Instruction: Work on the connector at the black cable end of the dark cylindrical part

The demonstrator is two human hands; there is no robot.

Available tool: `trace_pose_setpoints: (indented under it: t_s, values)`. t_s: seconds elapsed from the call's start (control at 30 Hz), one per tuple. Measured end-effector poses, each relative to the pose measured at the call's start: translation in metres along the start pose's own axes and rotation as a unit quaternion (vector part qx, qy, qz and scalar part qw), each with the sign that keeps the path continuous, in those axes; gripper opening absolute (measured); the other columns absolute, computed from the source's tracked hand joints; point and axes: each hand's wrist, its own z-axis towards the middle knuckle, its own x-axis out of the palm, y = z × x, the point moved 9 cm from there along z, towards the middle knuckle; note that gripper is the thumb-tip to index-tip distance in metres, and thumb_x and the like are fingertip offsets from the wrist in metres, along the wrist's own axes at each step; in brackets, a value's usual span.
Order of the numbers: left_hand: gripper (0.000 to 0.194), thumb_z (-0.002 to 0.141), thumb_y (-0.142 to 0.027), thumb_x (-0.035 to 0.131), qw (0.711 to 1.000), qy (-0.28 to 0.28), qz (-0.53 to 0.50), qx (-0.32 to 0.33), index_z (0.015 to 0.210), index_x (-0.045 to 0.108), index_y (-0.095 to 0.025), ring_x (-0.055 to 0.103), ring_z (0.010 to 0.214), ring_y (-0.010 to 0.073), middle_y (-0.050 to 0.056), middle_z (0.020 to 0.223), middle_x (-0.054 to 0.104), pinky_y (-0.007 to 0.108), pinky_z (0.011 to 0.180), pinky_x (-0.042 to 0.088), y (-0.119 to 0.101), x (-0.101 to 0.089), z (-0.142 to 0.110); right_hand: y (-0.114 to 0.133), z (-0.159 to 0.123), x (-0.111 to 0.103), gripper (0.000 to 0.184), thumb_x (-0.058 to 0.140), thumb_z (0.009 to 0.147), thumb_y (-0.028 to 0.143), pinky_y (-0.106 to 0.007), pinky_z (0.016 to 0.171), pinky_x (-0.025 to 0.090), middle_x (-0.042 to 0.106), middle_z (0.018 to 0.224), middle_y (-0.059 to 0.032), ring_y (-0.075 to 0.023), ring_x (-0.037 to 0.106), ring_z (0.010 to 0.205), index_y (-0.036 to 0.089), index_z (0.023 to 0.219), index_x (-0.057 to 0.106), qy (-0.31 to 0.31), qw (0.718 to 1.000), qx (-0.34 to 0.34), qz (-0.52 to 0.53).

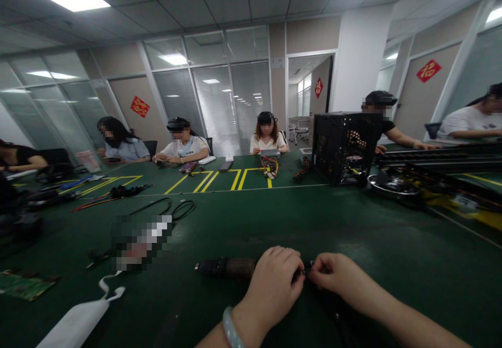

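A dark, cylindrical electric screwdriver (231,268) lies on the green table, its metal tip pointing left. My left hand (276,280), with a pale bangle at the wrist, is closed around the tool's right end and hides it. Just to the right, my right hand (333,272) is closed in a pinch. Something small and dark sits between the fingertips of both hands, too covered to name. Below my right hand, a dark cord (336,315) is faintly visible against the table.
A pixelated object with black cables (182,209), a white mask-like item (76,324) and a green circuit board (27,283) lie left. Across the table (235,212) stand a black computer case (341,147) and a metal bowl (392,185). Several people sit around the far side.
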Motion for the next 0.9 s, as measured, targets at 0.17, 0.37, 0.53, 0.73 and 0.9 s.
trace_pose_setpoints:
  t_s: [0.17, 0.37, 0.53, 0.73, 0.9]
  values:
    - [0.011, 0.082, -0.018, 0.066, 1.000, -0.014, 0.006, 0.009, 0.091, 0.061, -0.024, 0.056, 0.102, 0.0177, -0.002, 0.103, 0.064, 0.041, 0.108, 0.029, -0.0006, -0.0013, -0.0006, -0.0012, 0.0011, 0.0002, 0.013, 0.061, 0.078, 0.027, -0.019, 0.054, 0.040, 0.070, 0.065, -0.0005, -0.0147, 0.062, 0.062, 0.016, 0.073, 0.066, 0.003, 1.000, -0.002, 0.005]
    - [0.016, 0.083, -0.016, 0.066, 1.000, -0.001, 0.016, 0.014, 0.095, 0.059, -0.025, 0.056, 0.106, 0.0155, -0.003, 0.108, 0.063, 0.040, 0.110, 0.029, -0.0038, -0.0009, 0.0002, -0.0011, 0.0012, 0.0005, 0.014, 0.060, 0.079, 0.027, -0.019, 0.053, 0.040, 0.069, 0.065, 0.0001, -0.0139, 0.060, 0.061, 0.017, 0.073, 0.065, 0.001, 1.000, -0.007, 0.001]
    - [0.012, 0.084, -0.014, 0.061, 0.999, 0.014, 0.016, 0.025, 0.092, 0.059, -0.023, 0.056, 0.109, 0.0180, 0.001, 0.109, 0.064, 0.044, 0.109, 0.030, -0.0062, 0.0012, 0.0008, -0.0040, 0.0031, 0.0015, 0.012, 0.060, 0.079, 0.027, -0.019, 0.054, 0.040, 0.069, 0.064, 0.0003, -0.0141, 0.061, 0.061, 0.017, 0.073, 0.065, 0.003, 1.000, -0.006, -0.004]
    - [0.013, 0.082, -0.014, 0.062, 1.000, 0.002, 0.007, 0.018, 0.090, 0.059, -0.023, 0.056, 0.106, 0.0176, 0.000, 0.106, 0.064, 0.042, 0.110, 0.029, -0.0043, -0.0007, -0.0003, -0.0021, 0.0022, 0.0018, 0.012, 0.061, 0.079, 0.027, -0.019, 0.054, 0.040, 0.069, 0.067, 0.0005, -0.0138, 0.061, 0.062, 0.018, 0.074, 0.065, 0.004, 1.000, -0.017, -0.009]
    - [0.017, 0.082, -0.015, 0.062, 1.000, 0.006, -0.006, 0.019, 0.096, 0.058, -0.024, 0.056, 0.106, 0.0178, -0.001, 0.108, 0.063, 0.042, 0.109, 0.030, -0.0039, -0.0004, 0.0005, 0.0032, -0.0008, -0.0019, 0.012, 0.061, 0.079, 0.027, -0.019, 0.053, 0.038, 0.067, 0.066, 0.0012, -0.0135, 0.058, 0.062, 0.017, 0.075, 0.066, -0.012, 0.999, -0.031, -0.030]
